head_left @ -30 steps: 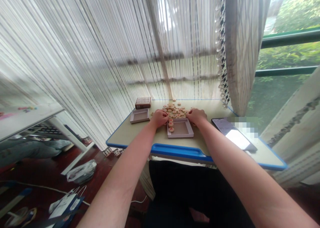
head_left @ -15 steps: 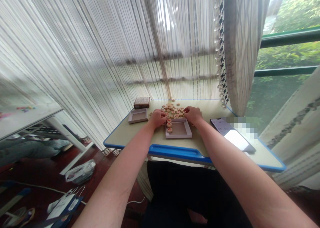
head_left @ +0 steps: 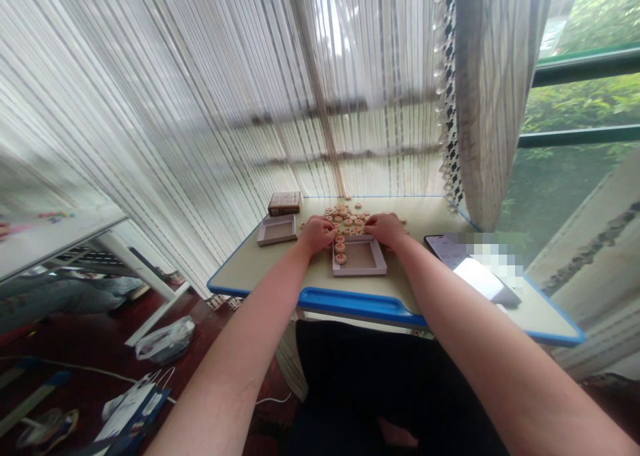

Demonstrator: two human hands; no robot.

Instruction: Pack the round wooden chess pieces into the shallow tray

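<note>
The open box (head_left: 364, 257) is set just before the piled discs (head_left: 347, 222), probably for short reaching, with both left hand (head_left: 316, 235) and right hand (head_left: 386, 229) held curled beside them, though whether anything is gripped cannot be told.

No text can be read for certain. The three xiangqi pieces (head_left: 341, 259) along the left side of the open tray (head_left: 360, 272) bear red characters, too small to make out. The brown box (head_left: 285, 203) at the far left of the table (head_left: 245, 269) carries print on its top, also illegible; the phone (head_left: 440, 245) screen shows only faint, blurred marks.
</note>
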